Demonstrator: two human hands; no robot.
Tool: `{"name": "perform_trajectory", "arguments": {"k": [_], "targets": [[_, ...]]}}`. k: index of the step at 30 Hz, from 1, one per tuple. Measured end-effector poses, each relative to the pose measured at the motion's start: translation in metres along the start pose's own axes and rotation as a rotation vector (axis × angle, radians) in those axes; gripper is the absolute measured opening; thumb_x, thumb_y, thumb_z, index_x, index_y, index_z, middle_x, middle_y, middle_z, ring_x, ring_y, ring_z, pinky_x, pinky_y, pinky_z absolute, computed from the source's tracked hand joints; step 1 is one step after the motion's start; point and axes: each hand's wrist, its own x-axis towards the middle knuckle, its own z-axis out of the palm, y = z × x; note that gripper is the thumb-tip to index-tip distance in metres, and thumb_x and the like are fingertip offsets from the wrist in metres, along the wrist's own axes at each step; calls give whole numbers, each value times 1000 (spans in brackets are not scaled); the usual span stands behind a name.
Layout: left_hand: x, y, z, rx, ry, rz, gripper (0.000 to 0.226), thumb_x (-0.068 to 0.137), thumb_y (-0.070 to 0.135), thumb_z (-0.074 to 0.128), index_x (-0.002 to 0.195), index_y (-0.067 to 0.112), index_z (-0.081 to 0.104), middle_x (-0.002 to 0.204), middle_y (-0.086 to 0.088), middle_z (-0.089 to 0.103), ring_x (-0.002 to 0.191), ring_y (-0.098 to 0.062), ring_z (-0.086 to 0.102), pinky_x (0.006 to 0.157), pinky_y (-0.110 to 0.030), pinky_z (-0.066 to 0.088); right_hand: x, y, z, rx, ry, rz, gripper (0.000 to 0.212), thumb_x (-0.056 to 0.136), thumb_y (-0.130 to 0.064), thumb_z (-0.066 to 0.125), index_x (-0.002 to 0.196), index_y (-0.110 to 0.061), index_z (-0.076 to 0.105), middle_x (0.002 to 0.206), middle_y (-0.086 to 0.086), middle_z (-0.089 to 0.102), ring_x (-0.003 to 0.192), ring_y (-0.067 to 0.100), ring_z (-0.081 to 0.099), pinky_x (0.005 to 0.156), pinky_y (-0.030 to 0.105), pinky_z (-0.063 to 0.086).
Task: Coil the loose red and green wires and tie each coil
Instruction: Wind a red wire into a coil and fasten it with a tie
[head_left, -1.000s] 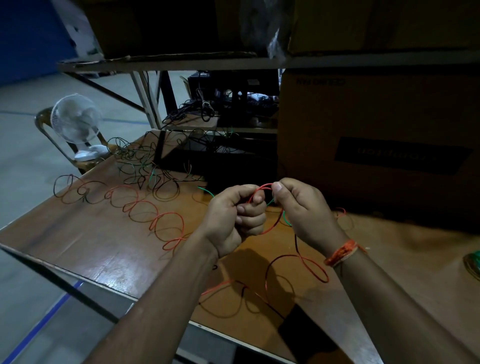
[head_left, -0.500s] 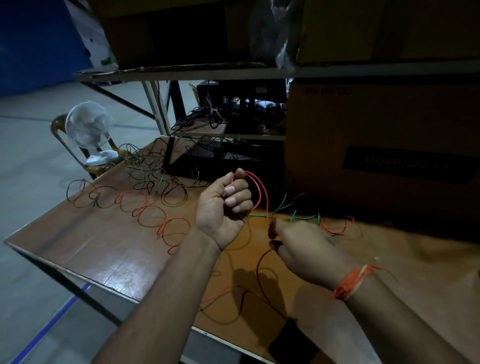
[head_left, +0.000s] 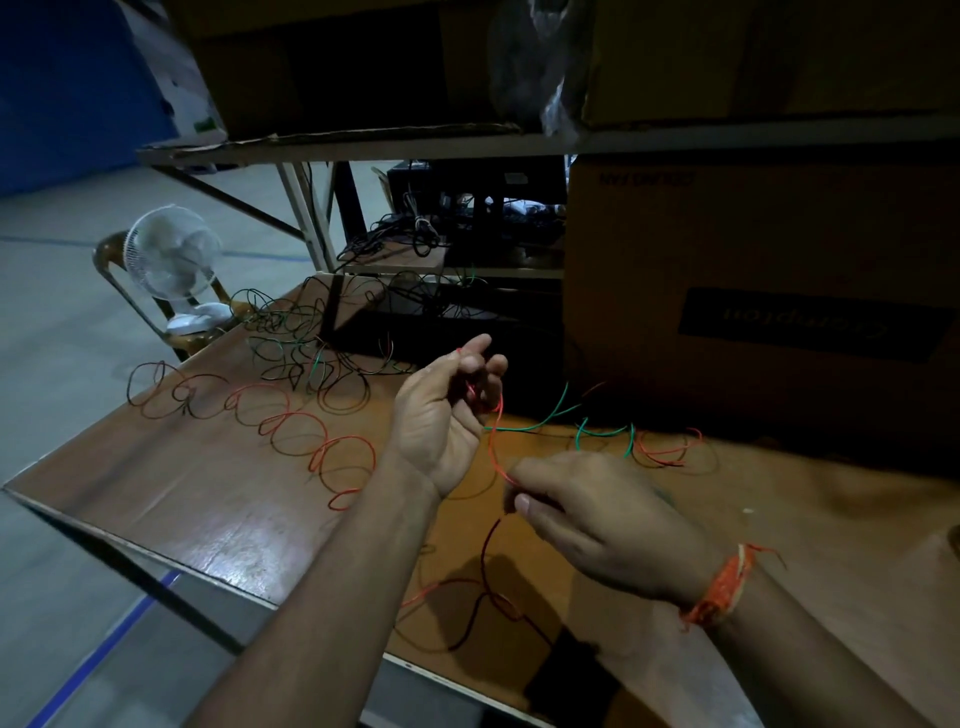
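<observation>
A red wire (head_left: 494, 441) runs from my left hand (head_left: 441, 421) down to my right hand (head_left: 592, 519). The left hand is raised above the table, palm towards me, with the wire caught among its loosely curled fingers. Lower and to the right, my right hand pinches the same wire between thumb and forefinger. Below that pinch the wire drops to loose loops (head_left: 467, 603) near the table's front edge. More red wire lies in a chain of loops (head_left: 317, 447) on the left. A green wire (head_left: 524, 429) lies just beyond my hands.
A tangle of green and dark wires (head_left: 296, 353) sits at the back left of the wooden table (head_left: 197, 493). A large cardboard box (head_left: 753, 312) stands at the back right under a shelf (head_left: 415, 143). A white fan (head_left: 174, 260) rests on a chair beyond the left edge.
My right hand has left the left hand and dropped towards me, still on the red wire. The left hand's fingers have loosened from a tight fist.
</observation>
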Motion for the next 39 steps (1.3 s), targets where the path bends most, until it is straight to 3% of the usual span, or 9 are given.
{"name": "perform_trajectory", "arguments": {"k": [4,9,12,19,22,25,31,34,39], "targets": [[-2,-7,-9,467,-54,135,30,111,15,32,131,1,51,79,-4,67,82,-23,72,69,-27,54,0,-3,-6,228,157,-25,18,102,-34,46,99,-22,59,76,-12,55,70,8,55,60,37,46],[-11,-11,-14,913,-203,260,32,110,10,34,135,3,52,67,2,66,56,-11,60,56,-26,48,2,3,-20,250,341,23,18,102,-34,53,100,-23,66,77,-13,60,67,9,59,54,28,47],[-14,-7,-16,894,-247,182,34,108,13,35,133,3,56,57,2,56,44,-9,44,45,-21,37,2,8,-28,238,389,67,18,98,-35,59,100,-21,71,82,-13,66,74,7,64,58,24,50],[-17,-3,-9,604,-430,11,45,105,35,32,103,9,68,55,7,28,45,-5,20,42,-19,20,12,27,-27,345,557,198,12,95,-27,67,100,-18,73,90,-13,69,87,2,68,68,17,55],[-20,0,-5,541,-469,6,39,105,27,35,90,5,63,52,10,30,42,-6,20,43,-21,20,12,33,-22,419,552,256,11,99,-23,62,103,-19,72,91,-11,69,88,5,67,68,16,53],[-22,3,-1,394,-467,-49,31,104,23,36,79,12,51,50,11,28,40,-6,20,42,-22,18,13,33,-15,526,501,307,20,105,-26,52,105,-19,72,77,-6,64,73,7,61,60,20,48],[-23,-2,4,101,-397,-169,34,104,22,29,75,17,45,49,12,29,39,-4,23,41,-21,21,17,26,2,896,430,405,40,107,-41,43,94,-19,73,61,-6,45,57,12,38,52,26,29],[-24,-5,8,110,-345,-179,34,104,20,27,75,17,44,51,11,29,41,-5,28,44,-21,25,21,24,0,1066,443,472,42,106,-37,46,76,-14,65,56,-3,32,52,13,28,52,30,24],[-27,-10,11,276,-221,-153,35,103,17,29,80,13,56,53,6,35,58,-15,48,60,-27,45,24,26,-1,931,532,496,44,105,-37,53,65,-18,54,62,9,31,56,23,28,52,31,26]]}}
